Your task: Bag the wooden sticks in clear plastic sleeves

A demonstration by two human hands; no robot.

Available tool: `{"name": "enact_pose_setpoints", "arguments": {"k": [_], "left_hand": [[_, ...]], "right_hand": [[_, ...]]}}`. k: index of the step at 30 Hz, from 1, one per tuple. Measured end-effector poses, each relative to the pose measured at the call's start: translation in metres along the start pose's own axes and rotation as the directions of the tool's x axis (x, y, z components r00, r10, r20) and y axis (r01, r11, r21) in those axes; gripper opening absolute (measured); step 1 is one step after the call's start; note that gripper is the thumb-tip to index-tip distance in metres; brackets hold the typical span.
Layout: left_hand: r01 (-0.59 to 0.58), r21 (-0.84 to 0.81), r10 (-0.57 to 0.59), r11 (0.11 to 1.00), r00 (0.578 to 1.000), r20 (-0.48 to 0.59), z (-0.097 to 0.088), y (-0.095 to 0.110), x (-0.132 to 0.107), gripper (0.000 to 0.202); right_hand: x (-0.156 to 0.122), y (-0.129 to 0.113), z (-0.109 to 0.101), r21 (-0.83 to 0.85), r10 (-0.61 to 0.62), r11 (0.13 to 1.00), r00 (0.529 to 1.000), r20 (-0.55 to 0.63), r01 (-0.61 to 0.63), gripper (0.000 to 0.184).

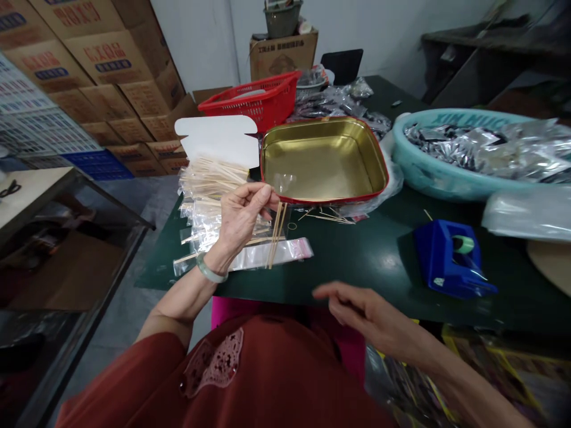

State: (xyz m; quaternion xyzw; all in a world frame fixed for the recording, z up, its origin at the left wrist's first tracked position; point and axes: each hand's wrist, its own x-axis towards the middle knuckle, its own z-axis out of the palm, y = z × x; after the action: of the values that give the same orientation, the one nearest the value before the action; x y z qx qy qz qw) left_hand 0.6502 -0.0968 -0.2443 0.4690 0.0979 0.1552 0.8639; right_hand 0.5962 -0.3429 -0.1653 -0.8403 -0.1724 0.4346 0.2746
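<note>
My left hand (243, 217) is raised over the dark green table (366, 255) and pinches a small bundle of thin wooden sticks (276, 235) that hang down from my fingers. Under them lies a clear plastic sleeve with a red strip (267, 254). A heap of more sticks and clear sleeves (209, 190) sits just left of that hand. My right hand (361, 312) hovers at the table's near edge, fingers loosely stretched out, holding nothing. A gold tin tray with a red rim (377, 157) stands behind my left hand.
A blue tape dispenser (450, 258) stands to the right. A turquoise basin (428, 175) holds silvery packets. A red basket (254, 101), a white card (218, 139) and stacked cardboard boxes (111, 65) are at the back left. Loose sticks (330, 217) lie by the tray.
</note>
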Motion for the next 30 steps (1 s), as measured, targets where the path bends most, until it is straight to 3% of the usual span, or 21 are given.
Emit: {"name": "enact_pose_setpoints", "arguments": {"k": [2, 3, 5, 7, 9, 11, 14, 16, 20, 22, 25, 30], "left_hand": [[-0.004, -0.005, 0.004, 1.0, 1.0, -0.003, -0.002, 0.002, 0.0, 0.035], [-0.005, -0.004, 0.005, 1.0, 1.0, -0.002, -0.003, 0.002, 0.0, 0.035], [-0.008, 0.004, 0.008, 1.0, 1.0, 0.007, -0.004, 0.002, 0.001, 0.035], [-0.013, 0.013, 0.012, 1.0, 1.0, 0.021, -0.002, 0.002, 0.0, 0.034], [-0.008, 0.008, 0.008, 1.0, 0.999, 0.04, 0.002, 0.002, -0.002, 0.033], [0.007, -0.007, -0.006, 1.0, 0.998, 0.066, 0.008, 0.003, -0.004, 0.034], [0.021, -0.015, -0.02, 1.0, 0.994, 0.107, 0.016, 0.005, -0.008, 0.033], [0.017, -0.017, -0.015, 1.0, 0.992, 0.122, 0.019, 0.007, -0.011, 0.032], [0.045, -0.027, -0.041, 0.999, 0.991, 0.125, 0.021, 0.008, -0.016, 0.029], [0.076, -0.029, -0.071, 0.997, 0.989, 0.129, 0.021, 0.006, -0.018, 0.03], [0.109, -0.027, -0.104, 0.994, 0.984, 0.144, 0.021, 0.003, -0.02, 0.032], [0.142, 0.007, -0.14, 0.99, 0.968, 0.21, 0.016, -0.005, -0.021, 0.032]], "right_hand": [[-0.026, 0.045, 0.016, -0.104, 0.007, 0.994, 0.983, 0.185, 0.012, 0.027], [-0.042, 0.071, 0.026, -0.217, 0.008, 0.975, 0.977, 0.212, 0.039, 0.024], [-0.07, 0.114, 0.044, -0.565, 0.018, 0.823, 0.997, -0.074, -0.056, 0.015], [-0.083, 0.127, 0.05, -0.638, 0.007, 0.762, 0.987, -0.161, -0.109, 0.009], [-0.075, 0.105, 0.04, -0.663, -0.156, 0.748, 0.967, -0.203, -0.018, 0.015], [-0.05, 0.059, 0.019, -0.556, -0.339, 0.817, 0.908, -0.248, 0.153, 0.021], [-0.002, -0.008, -0.01, -0.448, -0.531, 0.835, 0.679, -0.507, 0.32, 0.025], [0.027, -0.033, -0.017, -0.367, -0.514, 0.858, 0.606, -0.606, 0.36, 0.025], [0.07, -0.043, -0.013, -0.086, -0.382, 0.88, 0.589, -0.712, 0.467, 0.036], [0.083, -0.043, -0.011, 0.012, -0.323, 0.873, 0.596, -0.735, 0.488, 0.026], [0.092, -0.043, -0.009, 0.082, -0.266, 0.87, 0.601, -0.754, 0.487, 0.009], [0.092, -0.038, -0.008, 0.173, -0.184, 0.841, 0.573, -0.798, 0.512, 0.008]]}}
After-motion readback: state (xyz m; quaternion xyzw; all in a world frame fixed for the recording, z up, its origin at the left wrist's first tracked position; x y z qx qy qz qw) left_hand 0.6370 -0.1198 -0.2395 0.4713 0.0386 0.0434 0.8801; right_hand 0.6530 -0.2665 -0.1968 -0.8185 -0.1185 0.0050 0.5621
